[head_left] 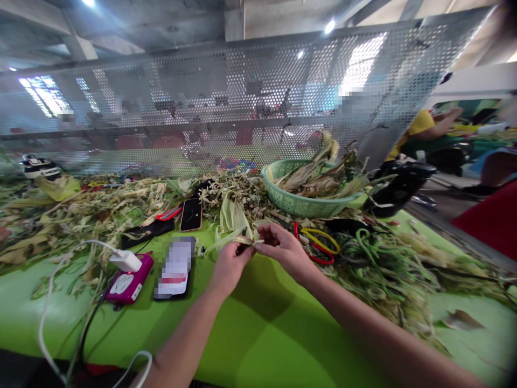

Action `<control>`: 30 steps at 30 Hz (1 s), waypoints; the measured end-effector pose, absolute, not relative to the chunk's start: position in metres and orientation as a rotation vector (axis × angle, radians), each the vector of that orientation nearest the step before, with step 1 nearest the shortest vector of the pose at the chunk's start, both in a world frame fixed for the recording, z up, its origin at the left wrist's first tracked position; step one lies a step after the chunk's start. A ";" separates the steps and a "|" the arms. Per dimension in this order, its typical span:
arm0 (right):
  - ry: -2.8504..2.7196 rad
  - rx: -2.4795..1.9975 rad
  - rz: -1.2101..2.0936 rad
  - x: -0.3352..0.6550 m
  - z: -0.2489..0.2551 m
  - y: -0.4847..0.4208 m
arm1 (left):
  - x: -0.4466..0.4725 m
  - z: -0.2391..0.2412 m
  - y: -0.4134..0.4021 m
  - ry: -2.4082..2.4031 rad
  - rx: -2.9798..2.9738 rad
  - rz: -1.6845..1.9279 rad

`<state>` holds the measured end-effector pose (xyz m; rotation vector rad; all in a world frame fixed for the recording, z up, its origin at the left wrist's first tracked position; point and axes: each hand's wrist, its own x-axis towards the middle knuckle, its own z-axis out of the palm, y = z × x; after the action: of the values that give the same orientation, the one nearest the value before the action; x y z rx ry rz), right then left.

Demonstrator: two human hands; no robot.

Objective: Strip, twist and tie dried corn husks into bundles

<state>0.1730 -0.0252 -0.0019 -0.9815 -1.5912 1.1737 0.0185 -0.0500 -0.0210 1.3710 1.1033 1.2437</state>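
My left hand [229,265] and my right hand [284,246] meet above the green table [258,334], both pinched on a pale dried leaf strip [245,240] held between them. Just behind the hands lies a heap of dried leaves and husks [236,205]. Red and yellow scissors [319,245] lie right beside my right hand.
A green plastic basket [299,202] full of husks stands behind the right hand. A pink power strip [129,280] with a white plug, a phone [175,268] and another phone [191,214] lie to the left. A perforated metal screen [242,97] closes the back. A person in yellow [420,126] sits far right.
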 end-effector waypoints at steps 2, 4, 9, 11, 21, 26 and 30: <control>-1.639 -0.974 1.168 0.173 -0.002 -0.024 | 0.018 -0.021 -0.051 1.103 1.379 1.242; -1.637 -0.976 1.151 0.174 -0.004 -0.022 | 0.019 -0.020 -0.051 1.113 1.361 1.223; -1.524 -0.977 1.117 0.177 -0.004 -0.018 | 0.018 -0.020 -0.051 1.060 1.296 1.160; -1.485 -0.952 1.143 0.178 -0.002 -0.017 | 0.018 -0.019 -0.050 1.011 1.273 1.173; -1.404 -0.941 1.254 0.183 0.007 -0.016 | 0.013 -0.016 -0.054 0.854 1.147 1.154; -1.527 -0.951 1.123 0.192 0.008 -0.011 | 0.001 -0.011 -0.049 0.956 1.147 1.287; -1.681 -0.961 1.060 0.193 0.006 -0.011 | 0.000 0.001 -0.052 1.193 1.470 1.279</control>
<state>0.1930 -0.0108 0.0056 -0.9610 -1.6815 1.0598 0.0003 -0.0520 0.0011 1.4697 1.1931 1.2790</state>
